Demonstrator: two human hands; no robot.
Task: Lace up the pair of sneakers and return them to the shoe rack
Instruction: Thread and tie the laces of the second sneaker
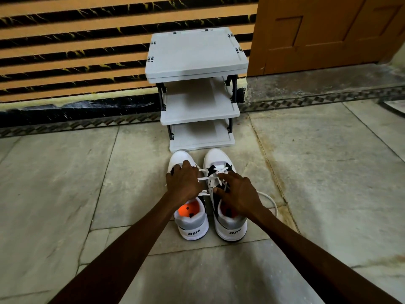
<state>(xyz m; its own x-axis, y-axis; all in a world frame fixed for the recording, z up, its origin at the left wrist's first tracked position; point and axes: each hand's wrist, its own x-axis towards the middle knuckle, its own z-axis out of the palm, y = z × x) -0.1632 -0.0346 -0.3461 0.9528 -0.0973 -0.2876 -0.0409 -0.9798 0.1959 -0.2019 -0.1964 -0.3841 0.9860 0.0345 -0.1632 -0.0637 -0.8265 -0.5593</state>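
Two white, black and grey sneakers stand on the floor with their heels toward me. My left hand (183,183) lies curled over the front of the left sneaker (192,229), and white shoelace (207,177) strands from the right sneaker (231,230) run into its fingers. My right hand (238,194) rests on the right sneaker's tongue with fingers apart, index tip by the crossed lace. A loose lace loop (270,201) trails on the floor to the right. The grey three-shelf shoe rack (198,111) stands just beyond the toes.
The rack stands against a striped orange and black wall (76,51). A brown wooden door (328,34) is at the back right behind a raised stone threshold (317,84). Grey stone floor tiles (65,183) spread on both sides of the sneakers.
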